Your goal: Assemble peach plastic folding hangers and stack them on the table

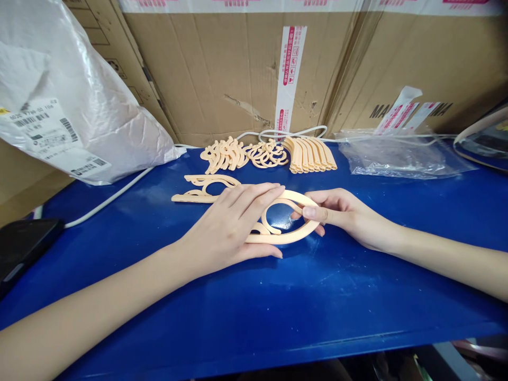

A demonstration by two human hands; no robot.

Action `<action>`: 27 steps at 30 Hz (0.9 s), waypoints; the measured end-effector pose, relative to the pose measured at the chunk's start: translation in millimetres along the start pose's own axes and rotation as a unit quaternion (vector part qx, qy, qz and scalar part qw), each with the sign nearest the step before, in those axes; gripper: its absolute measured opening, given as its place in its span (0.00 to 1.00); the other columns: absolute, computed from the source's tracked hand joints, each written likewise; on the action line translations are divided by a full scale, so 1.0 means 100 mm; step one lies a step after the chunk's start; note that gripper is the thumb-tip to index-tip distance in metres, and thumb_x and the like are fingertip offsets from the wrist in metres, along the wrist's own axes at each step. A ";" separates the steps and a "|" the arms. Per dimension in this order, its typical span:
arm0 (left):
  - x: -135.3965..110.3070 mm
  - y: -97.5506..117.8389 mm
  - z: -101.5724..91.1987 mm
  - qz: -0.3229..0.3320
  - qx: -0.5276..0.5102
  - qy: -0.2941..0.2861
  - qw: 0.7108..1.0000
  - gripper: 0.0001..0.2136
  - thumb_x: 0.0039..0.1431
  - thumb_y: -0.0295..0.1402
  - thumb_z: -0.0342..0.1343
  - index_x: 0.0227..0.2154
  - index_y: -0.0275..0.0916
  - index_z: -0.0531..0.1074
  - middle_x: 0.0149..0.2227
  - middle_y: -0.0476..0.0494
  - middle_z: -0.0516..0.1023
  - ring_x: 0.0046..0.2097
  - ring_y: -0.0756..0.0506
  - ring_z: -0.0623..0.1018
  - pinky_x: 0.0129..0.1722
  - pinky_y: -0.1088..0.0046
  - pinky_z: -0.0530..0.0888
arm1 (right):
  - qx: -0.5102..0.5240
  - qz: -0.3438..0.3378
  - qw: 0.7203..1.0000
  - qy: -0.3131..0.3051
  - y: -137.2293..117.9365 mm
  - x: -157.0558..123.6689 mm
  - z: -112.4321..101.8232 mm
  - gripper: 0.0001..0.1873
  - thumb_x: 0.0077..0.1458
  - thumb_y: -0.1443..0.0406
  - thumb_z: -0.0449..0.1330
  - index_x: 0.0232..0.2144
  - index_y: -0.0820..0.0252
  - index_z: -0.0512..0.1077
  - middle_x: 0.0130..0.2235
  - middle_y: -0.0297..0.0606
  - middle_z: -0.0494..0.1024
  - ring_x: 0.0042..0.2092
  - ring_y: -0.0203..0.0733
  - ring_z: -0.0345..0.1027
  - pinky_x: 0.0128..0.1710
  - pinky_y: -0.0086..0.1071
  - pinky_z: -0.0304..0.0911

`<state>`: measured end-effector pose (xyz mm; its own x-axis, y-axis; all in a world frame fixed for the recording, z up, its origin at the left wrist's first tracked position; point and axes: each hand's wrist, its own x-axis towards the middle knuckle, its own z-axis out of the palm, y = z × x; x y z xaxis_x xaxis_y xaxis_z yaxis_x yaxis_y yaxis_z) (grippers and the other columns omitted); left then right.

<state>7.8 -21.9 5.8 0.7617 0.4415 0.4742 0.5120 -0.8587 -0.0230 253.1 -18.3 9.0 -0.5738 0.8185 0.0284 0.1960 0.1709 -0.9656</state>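
Note:
Between my two hands is a cream plastic folding hanger [293, 236], folded into a long loop with a curved inner hook. My left hand [234, 222] wraps over its left part, fingers along the top edge and thumb along the lower edge, hiding that end. At the rounded right end, my right hand [337, 214] pinches the rim between thumb and fingers. Another folded hanger [194, 198] of the same colour lies just behind my left hand, partly covered by it.
Behind my hands lie a pile of wavy cream pieces [224, 154], a heap of curved hook pieces [268, 154] and a row of cream arms [311, 154]. A clear plastic bag [397, 156], white parcel [79, 100], black phone [27, 248] and white cable [111, 198] surround the blue tabletop [317, 312]. Cardboard boxes [222, 69] stand behind.

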 end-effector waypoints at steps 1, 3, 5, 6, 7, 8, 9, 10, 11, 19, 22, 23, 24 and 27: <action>0.00 0.00 0.00 0.000 -0.002 -0.004 1.000 0.38 0.57 0.53 0.55 0.63 0.36 0.50 0.59 0.31 0.66 0.59 0.35 0.67 0.58 0.54 0.65 | -0.002 -0.002 1.000 -0.001 0.00 0.00 0.00 0.16 0.58 0.55 0.60 0.30 0.63 0.73 0.22 0.28 0.66 0.24 0.29 0.57 0.25 0.27 0.51; 0.00 -0.01 0.00 0.003 -0.003 -0.006 1.000 0.37 0.58 0.52 0.54 0.63 0.36 0.50 0.59 0.30 0.65 0.60 0.35 0.67 0.58 0.53 0.65 | -0.003 -0.004 1.000 -0.001 -0.01 0.00 0.00 0.16 0.58 0.55 0.60 0.30 0.63 0.73 0.22 0.28 0.66 0.24 0.29 0.58 0.25 0.27 0.51; 0.00 -0.01 0.00 0.006 -0.003 -0.001 1.000 0.35 0.60 0.50 0.54 0.63 0.35 0.51 0.59 0.30 0.66 0.60 0.35 0.67 0.58 0.54 0.66 | -0.006 -0.003 1.000 0.001 -0.02 -0.01 0.01 0.17 0.57 0.54 0.60 0.30 0.63 0.73 0.22 0.29 0.66 0.24 0.29 0.58 0.25 0.27 0.52; 0.00 0.00 0.00 0.008 -0.003 0.003 1.000 0.34 0.60 0.49 0.54 0.62 0.35 0.51 0.59 0.30 0.66 0.60 0.36 0.67 0.58 0.55 0.66 | -0.010 -0.002 1.000 0.001 -0.03 -0.01 0.01 0.17 0.57 0.54 0.60 0.30 0.63 0.73 0.22 0.28 0.66 0.24 0.29 0.58 0.24 0.27 0.52; -0.01 0.00 0.00 0.009 -0.004 0.007 1.000 0.33 0.61 0.48 0.54 0.62 0.34 0.52 0.58 0.30 0.66 0.60 0.36 0.67 0.58 0.56 0.66 | -0.017 -0.004 1.000 -0.001 -0.03 -0.01 0.01 0.16 0.58 0.54 0.60 0.31 0.63 0.74 0.22 0.28 0.66 0.24 0.29 0.58 0.24 0.27 0.52; -0.01 0.01 0.00 0.008 -0.006 0.009 1.000 0.32 0.61 0.46 0.55 0.61 0.33 0.53 0.58 0.30 0.66 0.60 0.37 0.67 0.59 0.58 0.66 | -0.025 -0.012 1.000 -0.003 -0.04 -0.02 0.02 0.17 0.59 0.54 0.59 0.31 0.63 0.74 0.22 0.28 0.66 0.25 0.30 0.59 0.25 0.27 0.53; 0.00 0.02 -0.01 0.007 -0.009 0.010 1.000 0.31 0.61 0.45 0.56 0.61 0.32 0.54 0.58 0.31 0.67 0.60 0.37 0.68 0.59 0.59 0.66 | -0.035 -0.024 0.999 -0.002 -0.04 -0.02 0.01 0.18 0.60 0.53 0.57 0.31 0.62 0.74 0.22 0.29 0.66 0.26 0.30 0.60 0.27 0.27 0.55; 0.00 0.02 -0.02 0.007 -0.010 0.011 1.000 0.30 0.61 0.43 0.56 0.60 0.31 0.55 0.58 0.31 0.67 0.59 0.38 0.68 0.59 0.60 0.66 | -0.046 -0.039 0.998 0.004 -0.04 -0.02 0.01 0.20 0.62 0.53 0.54 0.30 0.61 0.74 0.23 0.30 0.68 0.27 0.31 0.61 0.28 0.28 0.56; 0.01 0.02 -0.04 0.008 -0.009 0.011 1.000 0.29 0.60 0.40 0.56 0.60 0.31 0.55 0.58 0.31 0.67 0.59 0.38 0.68 0.59 0.60 0.66 | -0.057 -0.054 0.997 0.016 -0.04 -0.02 0.00 0.22 0.64 0.52 0.51 0.29 0.61 0.73 0.24 0.31 0.69 0.28 0.32 0.62 0.30 0.28 0.57; 0.07 -0.26 -0.48 -0.083 -0.041 -0.079 0.993 0.29 0.56 0.43 0.57 0.59 0.38 0.61 0.56 0.40 0.68 0.55 0.39 0.71 0.54 0.64 0.71 | -0.300 -0.130 0.943 0.067 0.06 0.05 -0.23 0.17 0.64 0.54 0.51 0.43 0.57 0.73 0.40 0.40 0.77 0.43 0.43 0.69 0.46 0.38 0.62; 0.05 -0.46 -0.57 -0.130 -0.039 -0.100 0.986 0.25 0.59 0.39 0.53 0.58 0.39 0.62 0.54 0.43 0.69 0.52 0.41 0.72 0.53 0.64 0.70 | -0.410 -0.164 0.897 0.029 0.10 0.07 -0.27 0.16 0.63 0.55 0.52 0.45 0.57 0.72 0.45 0.42 0.75 0.48 0.45 0.67 0.50 0.41 0.62; 0.03 -0.53 -0.57 -0.137 -0.035 -0.099 0.985 0.24 0.58 0.39 0.52 0.57 0.38 0.63 0.52 0.43 0.71 0.50 0.41 0.73 0.51 0.64 0.71 | -0.439 -0.174 0.881 0.017 0.11 0.07 -0.26 0.17 0.63 0.55 0.52 0.45 0.58 0.72 0.45 0.43 0.74 0.48 0.46 0.66 0.50 0.42 0.61; 0.01 -0.61 -0.55 -0.156 -0.024 -0.126 0.979 0.23 0.58 0.38 0.51 0.57 0.38 0.63 0.51 0.42 0.71 0.49 0.40 0.74 0.50 0.62 0.71 | -0.464 -0.183 0.867 0.008 0.12 0.07 -0.26 0.17 0.63 0.55 0.52 0.46 0.59 0.72 0.46 0.44 0.73 0.49 0.47 0.66 0.51 0.42 0.61; -0.05 -0.82 -0.46 -0.153 0.017 -0.127 0.980 0.24 0.47 0.44 0.58 0.48 0.42 0.71 0.46 0.42 0.76 0.46 0.35 0.75 0.48 0.57 0.72 | -0.507 -0.196 0.839 0.001 0.13 0.06 -0.25 0.17 0.63 0.56 0.52 0.46 0.61 0.72 0.47 0.46 0.71 0.48 0.47 0.66 0.50 0.43 0.61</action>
<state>-56.8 34.6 45.4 0.6421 0.7316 0.2290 0.7420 -0.6682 0.0543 272.0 2.2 3.0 -0.7512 0.5910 0.2941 0.5693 0.8055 -0.1647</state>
